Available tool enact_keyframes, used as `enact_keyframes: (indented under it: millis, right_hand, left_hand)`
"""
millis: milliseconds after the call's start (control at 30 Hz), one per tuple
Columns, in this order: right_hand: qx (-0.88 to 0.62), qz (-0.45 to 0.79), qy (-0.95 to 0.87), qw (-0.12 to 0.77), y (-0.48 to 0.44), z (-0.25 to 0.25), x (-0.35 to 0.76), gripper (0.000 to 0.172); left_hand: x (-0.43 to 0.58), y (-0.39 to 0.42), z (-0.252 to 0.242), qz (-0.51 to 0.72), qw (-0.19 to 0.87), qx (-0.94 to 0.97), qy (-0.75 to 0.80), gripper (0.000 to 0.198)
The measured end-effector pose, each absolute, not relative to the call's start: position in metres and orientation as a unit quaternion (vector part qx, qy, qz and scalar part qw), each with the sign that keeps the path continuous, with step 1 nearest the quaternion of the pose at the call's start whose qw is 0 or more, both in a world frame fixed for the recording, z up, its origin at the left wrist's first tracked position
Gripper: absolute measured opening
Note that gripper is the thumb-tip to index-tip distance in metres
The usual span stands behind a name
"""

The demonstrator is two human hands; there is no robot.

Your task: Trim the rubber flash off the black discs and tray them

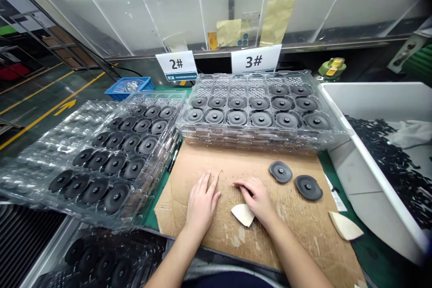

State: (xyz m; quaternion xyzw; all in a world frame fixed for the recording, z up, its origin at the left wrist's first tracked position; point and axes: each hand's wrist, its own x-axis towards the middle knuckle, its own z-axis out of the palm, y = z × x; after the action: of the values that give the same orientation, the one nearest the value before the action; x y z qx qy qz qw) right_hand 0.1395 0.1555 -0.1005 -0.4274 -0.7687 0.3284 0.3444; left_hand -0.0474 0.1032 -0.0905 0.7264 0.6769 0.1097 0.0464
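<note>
My left hand (202, 202) lies flat on the brown cardboard sheet (202, 159), fingers stretched and a little apart, holding nothing. Across a small gap, my right hand (254, 195) rests on the same sheet with its fingers pointing left, loosely bent, and the thumb apart; I see nothing in its grasp. A cream, wedge-shaped piece (243, 215) lies just below that hand, partly covered by its thumb side. To the right are two loose black discs (281, 172) with small raised centres. Farther right, a second cream wedge (346, 226) sits at the cardboard's edge.
Stacked clear plastic trays (259, 132) with black discs stand behind the cardboard, below signs 2# (176, 65) and 3# (255, 60). More disc-filled trays (114, 157) are on the left. A white bin (357, 162) of small black parts borders the right; a blue basket (130, 86) stands back left.
</note>
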Motion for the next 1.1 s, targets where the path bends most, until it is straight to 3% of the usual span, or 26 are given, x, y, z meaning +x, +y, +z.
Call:
enact_keyframes:
  millis: [300,1100]
  right_hand:
    - [-0.423,0.334,-0.767,0.349,0.157,-0.101,0.14,0.022]
    - [-0.42,0.341,-0.763,0.353,0.157,-0.1,0.14,0.022]
  left_hand:
    - [-0.046,0.094,-0.099,0.109,0.047,0.724,0.68,0.05]
    - [-0.036,0.112,-0.086,0.099,0.0,0.682,0.725,0.042]
